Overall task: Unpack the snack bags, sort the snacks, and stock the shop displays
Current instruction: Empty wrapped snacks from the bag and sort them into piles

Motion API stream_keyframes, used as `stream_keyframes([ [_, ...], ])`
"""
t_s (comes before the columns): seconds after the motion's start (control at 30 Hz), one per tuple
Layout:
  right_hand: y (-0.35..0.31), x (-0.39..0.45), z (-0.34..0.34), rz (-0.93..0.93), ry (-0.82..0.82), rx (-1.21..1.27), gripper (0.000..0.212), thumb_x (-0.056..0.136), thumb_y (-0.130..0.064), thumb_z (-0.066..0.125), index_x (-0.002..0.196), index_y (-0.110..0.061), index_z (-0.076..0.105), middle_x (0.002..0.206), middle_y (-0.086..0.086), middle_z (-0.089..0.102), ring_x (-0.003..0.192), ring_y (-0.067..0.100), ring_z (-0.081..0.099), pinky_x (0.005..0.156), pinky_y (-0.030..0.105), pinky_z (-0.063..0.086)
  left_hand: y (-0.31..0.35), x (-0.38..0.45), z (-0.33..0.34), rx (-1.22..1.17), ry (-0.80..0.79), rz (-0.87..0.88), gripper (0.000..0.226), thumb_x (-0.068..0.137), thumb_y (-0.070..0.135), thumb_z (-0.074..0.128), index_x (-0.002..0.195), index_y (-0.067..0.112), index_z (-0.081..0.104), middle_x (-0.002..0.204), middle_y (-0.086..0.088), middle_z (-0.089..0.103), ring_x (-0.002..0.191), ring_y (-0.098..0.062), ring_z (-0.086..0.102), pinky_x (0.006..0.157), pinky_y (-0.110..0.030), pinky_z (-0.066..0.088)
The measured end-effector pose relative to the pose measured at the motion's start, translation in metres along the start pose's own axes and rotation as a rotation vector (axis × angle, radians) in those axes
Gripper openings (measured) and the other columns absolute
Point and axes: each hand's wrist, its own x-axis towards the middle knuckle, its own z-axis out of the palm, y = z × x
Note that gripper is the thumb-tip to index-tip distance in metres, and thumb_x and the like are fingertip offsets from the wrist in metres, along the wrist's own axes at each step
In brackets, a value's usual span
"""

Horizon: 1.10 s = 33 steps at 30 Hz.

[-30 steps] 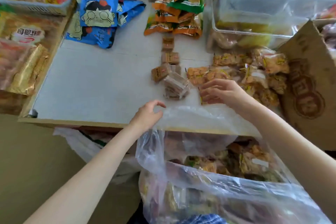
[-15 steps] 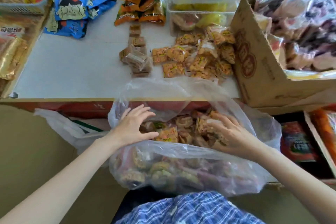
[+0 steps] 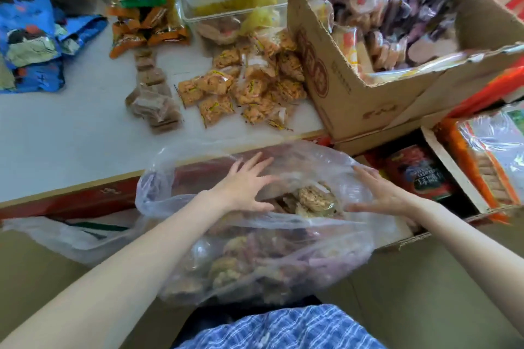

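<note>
Below the white counter's (image 3: 71,133) front edge, both splayed hands, left (image 3: 246,187) and right (image 3: 381,193), flank the clear plastic snack bag's (image 3: 255,258) mouth, gripping nothing; left nearer the round wrapped snacks (image 3: 313,198).

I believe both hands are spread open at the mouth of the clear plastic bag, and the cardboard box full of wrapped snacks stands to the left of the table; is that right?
Not quite: the cardboard box stands to the right of the table, not the left, as the head view shows. The rest holds: the left hand and right hand are spread open at the mouth of the clear plastic bag.
</note>
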Motion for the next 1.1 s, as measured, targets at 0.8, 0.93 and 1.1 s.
stream_keyframes([
  [0.8,-0.158,0.065,0.015,-0.595,0.196,-0.386,0.046,0.079,-0.014,0.063,0.122,-0.018,0.044,0.118,0.010,0.043,0.100,0.028,0.047,0.076,0.040,0.046,-0.094,-0.019,-0.005,-0.132,0.187,-0.358,0.065,0.094,0.024,0.046,0.150,0.025,0.014,0.158,0.000,0.008,0.145,-0.017,0.010,0.116,-0.042,0.009],
  [0.93,-0.178,0.066,-0.042,-0.583,0.475,0.148,0.039,0.075,-0.020,0.076,0.101,-0.012,0.048,0.105,0.002,0.040,0.080,0.016,0.049,0.070,0.023,0.047,-0.108,-0.022,-0.007,-0.180,0.182,-0.486,0.063,0.093,0.023,0.046,0.149,0.023,0.017,0.157,-0.002,0.014,0.144,-0.019,0.015,0.114,-0.041,0.014],
  [1.1,-0.223,0.118,-0.085,-0.397,0.785,0.534,0.041,0.077,-0.027,0.076,0.103,-0.011,0.049,0.106,0.004,0.041,0.077,-0.001,0.043,0.071,0.002,0.038,-0.117,-0.040,-0.005,-0.209,0.162,-0.552,0.062,0.093,0.024,0.047,0.149,0.025,0.019,0.157,-0.001,0.014,0.144,-0.021,0.015,0.113,-0.044,0.015],
])
